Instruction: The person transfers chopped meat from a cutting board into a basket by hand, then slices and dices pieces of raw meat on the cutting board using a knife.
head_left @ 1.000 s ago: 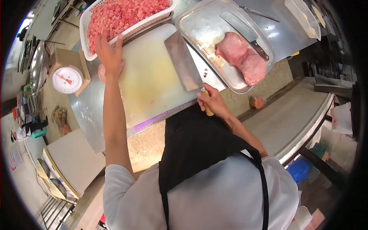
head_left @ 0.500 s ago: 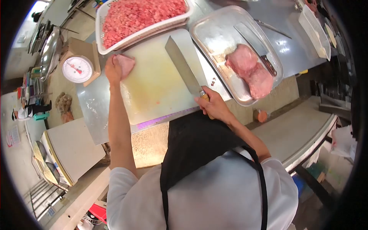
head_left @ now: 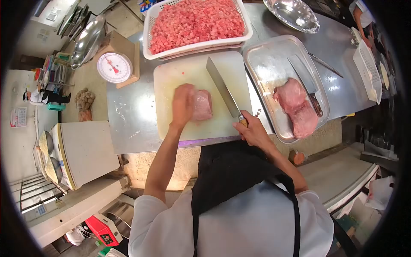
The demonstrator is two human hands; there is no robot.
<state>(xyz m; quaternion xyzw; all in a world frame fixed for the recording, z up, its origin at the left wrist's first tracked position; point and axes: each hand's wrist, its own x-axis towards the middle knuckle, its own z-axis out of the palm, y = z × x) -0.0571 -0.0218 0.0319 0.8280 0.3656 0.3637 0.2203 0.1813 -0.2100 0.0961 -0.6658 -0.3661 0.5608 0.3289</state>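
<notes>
A piece of raw pink meat [head_left: 203,105] lies flat on the white cutting board [head_left: 169,81], left of its middle. Against the meat's left side is my left hand [head_left: 183,105], smeared by motion, so its fingers do not show clearly. My right hand [head_left: 253,129] is closed round the wooden handle of a broad-bladed knife [head_left: 223,89] at the board's near right. The blade points away from me and to the left, apart from the meat, over the board.
Behind the board stands a white basket [head_left: 147,40] of diced meat. To the right, a metal tray [head_left: 267,51] holds larger raw meat [head_left: 297,109] and another knife [head_left: 316,104]. A dial scale [head_left: 114,67] is at left, a metal bowl [head_left: 295,15] far back. Other people appear at both edges.
My left hand has brought the meat from the board's left edge inward onto the board. My right hand still grips the knife. The camera view has shifted, so the surroundings sit differently.
</notes>
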